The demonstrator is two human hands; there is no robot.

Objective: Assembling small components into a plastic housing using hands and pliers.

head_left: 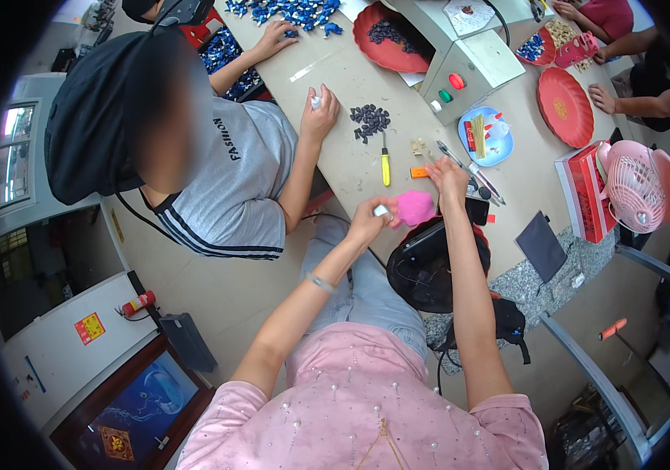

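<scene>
My left hand (368, 224) is closed around a small white piece (382, 210), perhaps a little bottle; its exact kind does not show. Touching or just beside those fingers is a bright pink, rounded object (415, 207) at the table's near edge. My right hand (449, 182) reaches over the table with its fingers stretched out, and I see nothing held in it. By its fingertips sits a small orange block (420, 172). A yellow-handled screwdriver-like tool (385, 168) points toward a pile of small dark pieces (369, 122).
On the left a person in a grey shirt (249, 157) works at the same table. A black bag (421, 270) sits below my right forearm. Farther right are a blue tray (486, 136), a red dish (565, 106), a pink fan (639, 186) and a grey machine (472, 74).
</scene>
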